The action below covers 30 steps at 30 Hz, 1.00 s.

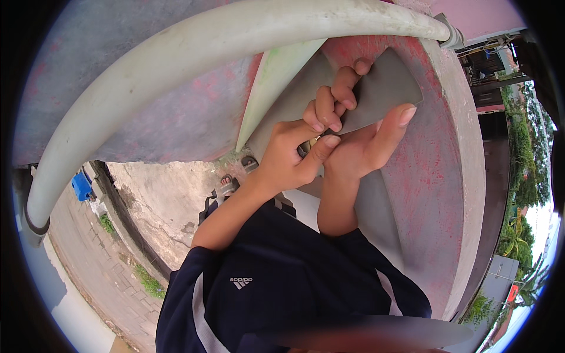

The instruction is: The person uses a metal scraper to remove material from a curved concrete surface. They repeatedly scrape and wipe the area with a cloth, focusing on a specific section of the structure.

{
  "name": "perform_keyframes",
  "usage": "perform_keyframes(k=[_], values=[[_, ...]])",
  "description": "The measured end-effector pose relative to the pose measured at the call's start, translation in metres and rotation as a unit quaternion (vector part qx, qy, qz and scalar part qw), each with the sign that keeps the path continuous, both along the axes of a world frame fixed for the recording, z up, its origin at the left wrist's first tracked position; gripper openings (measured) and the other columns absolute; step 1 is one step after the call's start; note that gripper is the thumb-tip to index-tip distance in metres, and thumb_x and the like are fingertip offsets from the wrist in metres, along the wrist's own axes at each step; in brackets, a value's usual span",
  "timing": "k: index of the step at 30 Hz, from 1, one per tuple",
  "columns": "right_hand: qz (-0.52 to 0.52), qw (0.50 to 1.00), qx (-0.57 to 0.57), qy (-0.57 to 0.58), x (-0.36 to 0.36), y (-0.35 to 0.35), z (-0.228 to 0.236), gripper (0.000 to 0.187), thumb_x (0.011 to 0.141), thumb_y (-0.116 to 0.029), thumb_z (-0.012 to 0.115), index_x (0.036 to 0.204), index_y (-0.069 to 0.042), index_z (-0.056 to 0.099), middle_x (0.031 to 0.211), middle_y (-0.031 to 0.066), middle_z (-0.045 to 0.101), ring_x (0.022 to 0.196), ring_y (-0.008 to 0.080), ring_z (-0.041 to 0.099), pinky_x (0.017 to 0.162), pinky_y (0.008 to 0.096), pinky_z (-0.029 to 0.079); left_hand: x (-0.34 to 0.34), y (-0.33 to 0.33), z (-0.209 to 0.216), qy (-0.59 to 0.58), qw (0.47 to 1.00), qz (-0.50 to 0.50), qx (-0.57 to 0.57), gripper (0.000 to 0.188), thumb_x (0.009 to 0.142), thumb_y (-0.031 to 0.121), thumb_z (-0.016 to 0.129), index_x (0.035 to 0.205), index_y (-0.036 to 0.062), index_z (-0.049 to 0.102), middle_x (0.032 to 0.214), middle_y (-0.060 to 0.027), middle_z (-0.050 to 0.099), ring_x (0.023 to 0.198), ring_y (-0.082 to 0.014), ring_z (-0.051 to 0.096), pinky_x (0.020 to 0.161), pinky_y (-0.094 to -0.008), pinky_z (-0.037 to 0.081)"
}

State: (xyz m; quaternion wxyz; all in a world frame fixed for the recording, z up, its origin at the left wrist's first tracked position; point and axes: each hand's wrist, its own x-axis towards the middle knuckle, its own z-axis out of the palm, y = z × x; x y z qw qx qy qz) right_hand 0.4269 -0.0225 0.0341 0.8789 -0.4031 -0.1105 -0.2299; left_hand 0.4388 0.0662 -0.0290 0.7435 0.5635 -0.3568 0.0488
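A cleaver with a wide, flat grey blade (389, 79) lies across my hands, its broad end up and to the right. My left hand (281, 154) is closed round its dark handle (303, 148), near a small brass-coloured collar, with the thumb along it. My right hand (364, 147) sits under the blade, palm up. Its fingers curl over the blade's far side and its thumb stretches out beside the near edge. Most of the handle is hidden in my left fist.
A thick pale pipe rail (235, 38) arches across the front. Worn red and grey walling (424, 182) stands at right, a pale green wedge (276, 76) at centre. Sandalled feet (228, 185) stand on concrete ground (159, 188). A blue object (82, 186) lies far left. Plants grow at right.
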Motion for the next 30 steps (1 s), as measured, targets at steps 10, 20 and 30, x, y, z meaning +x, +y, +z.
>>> perform_keyframes(k=[10, 20, 30], values=[[-0.007, 0.999, -0.019, 0.032, -0.012, 0.0, 0.005, 0.091, 0.096, -0.074, 0.03, 0.139, 0.005, 0.045, 0.084, 0.0068, 0.045, 0.06, 0.0142, 0.043, 0.057, 0.033, 0.046, -0.009, 0.005, 0.017, 0.028, 0.999, 0.014, 0.034, 0.018, 0.09, 0.014, 0.069, 0.093, -0.0035, 0.068, 0.076, -0.0159, 0.066, 0.063, -0.034, 0.064, 0.06, -0.0343, 0.05], [0.045, 0.998, 0.025, 0.039, -0.013, -0.005, 0.001, 0.083, 0.095, -0.075, 0.034, 0.123, 0.002, 0.049, 0.079, 0.0045, 0.045, 0.057, 0.013, 0.044, 0.055, 0.0321, 0.046, -0.021, -0.004, 0.016, 0.025, 0.998, 0.056, 0.004, 0.016, 0.091, 0.011, 0.069, 0.093, -0.0042, 0.068, 0.075, -0.0165, 0.065, 0.065, -0.0321, 0.066, 0.061, -0.0335, 0.05], [0.029, 0.999, 0.02, 0.032, 0.001, -0.002, 0.006, 0.079, 0.094, -0.076, 0.037, 0.117, -0.001, 0.047, 0.077, 0.0018, 0.043, 0.054, 0.0109, 0.04, 0.053, 0.0288, 0.042, -0.007, 0.0, 0.023, 0.017, 0.996, 0.08, 0.044, 0.015, 0.09, 0.011, 0.072, 0.089, -0.0035, 0.069, 0.065, -0.0145, 0.063, 0.057, -0.0262, 0.063, 0.054, -0.0312, 0.045]])
